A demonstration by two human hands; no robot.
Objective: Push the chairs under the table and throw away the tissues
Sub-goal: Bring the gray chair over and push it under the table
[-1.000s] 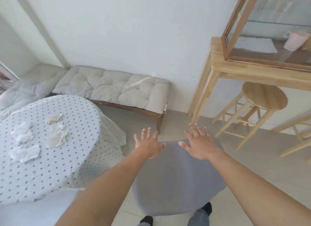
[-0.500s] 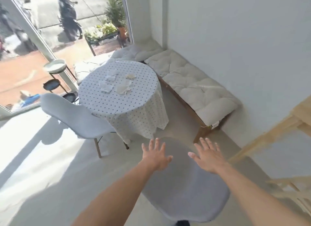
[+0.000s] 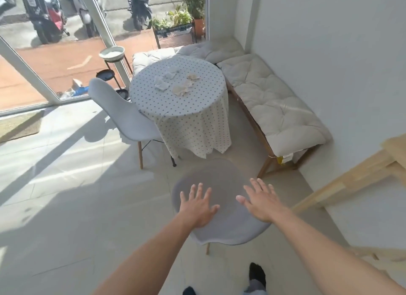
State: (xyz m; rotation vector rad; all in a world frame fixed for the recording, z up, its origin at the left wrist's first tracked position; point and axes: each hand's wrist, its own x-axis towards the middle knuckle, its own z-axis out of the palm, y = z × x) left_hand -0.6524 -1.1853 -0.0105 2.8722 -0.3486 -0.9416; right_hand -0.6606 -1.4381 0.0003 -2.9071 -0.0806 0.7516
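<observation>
A grey shell chair (image 3: 224, 184) stands right in front of me, a short way back from the round table (image 3: 186, 105) with its dotted cloth. My left hand (image 3: 197, 205) and my right hand (image 3: 261, 203) hover over the chair's back, fingers spread, holding nothing. Whether they touch the chair I cannot tell. A second grey chair (image 3: 125, 118) stands at the table's left side, its seat partly under the cloth. Several crumpled tissues (image 3: 175, 84) lie on the tabletop.
A cushioned bench (image 3: 270, 101) runs along the right wall and around the corner behind the table. A light wooden table (image 3: 356, 176) juts in at the right. A black plant stand (image 3: 112, 74) stands by the glass front at the left. Open floor lies to my left.
The view has pulled back and swung left, so the table is farther away and the second chair and window appear. My hands stay spread over the near chair's back.
</observation>
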